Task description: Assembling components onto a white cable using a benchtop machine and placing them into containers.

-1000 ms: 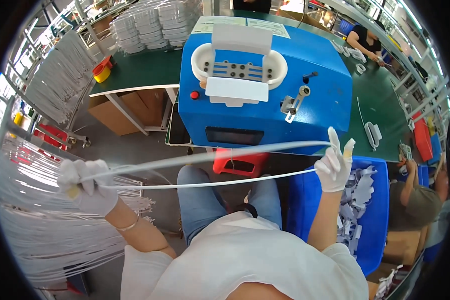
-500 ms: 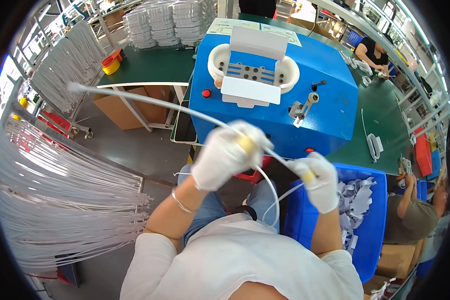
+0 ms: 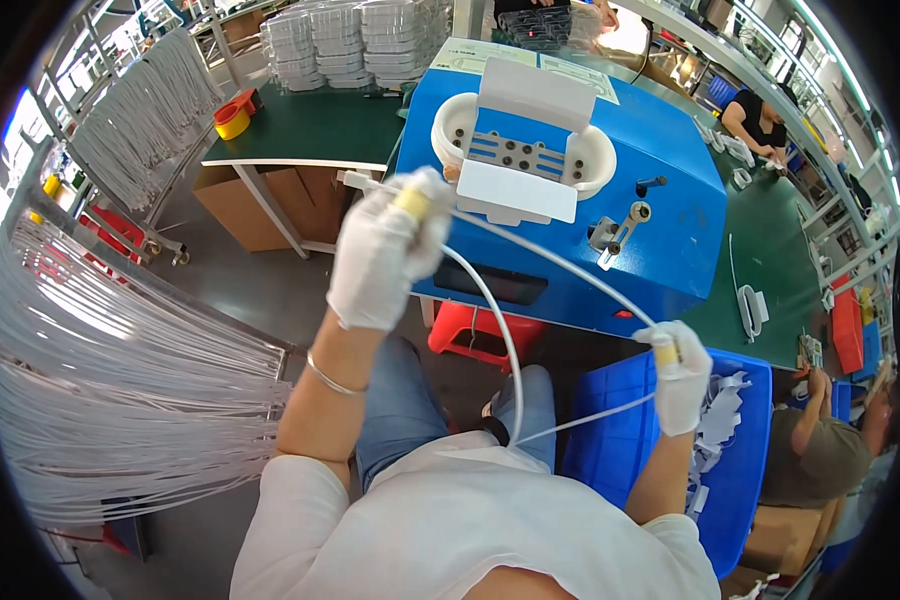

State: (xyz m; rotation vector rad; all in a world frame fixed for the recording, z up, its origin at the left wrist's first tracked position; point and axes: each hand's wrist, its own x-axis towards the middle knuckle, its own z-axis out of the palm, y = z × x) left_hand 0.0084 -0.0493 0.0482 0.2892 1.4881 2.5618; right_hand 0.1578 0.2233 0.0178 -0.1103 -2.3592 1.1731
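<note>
My white-gloved left hand [image 3: 390,245] is closed on a white cable [image 3: 550,256] near its end, where a small white plug [image 3: 352,180] sticks out past the fingers. From there the cable slopes down to my right hand [image 3: 676,375], also gloved and closed round it, with yellow tape on the fingers. A slack loop of cable hangs between the hands down to my lap. Beyond my hands stands a blue machine [image 3: 660,260] bearing white oval cups and a folded white card [image 3: 515,192]. Neither hand touches the machine.
A blue bin [image 3: 610,420] with white card scraps stands at my right. Bundles of white cables [image 3: 140,390] hang on a rack at my left. A yellow tape roll [image 3: 232,122] lies on the green table [image 3: 320,130]. Red stool [image 3: 470,335] below; co-workers sit at right.
My left hand has moved left and up along the cable to its plug end. My right hand has moved right and slightly down, so the cable between them is longer.
</note>
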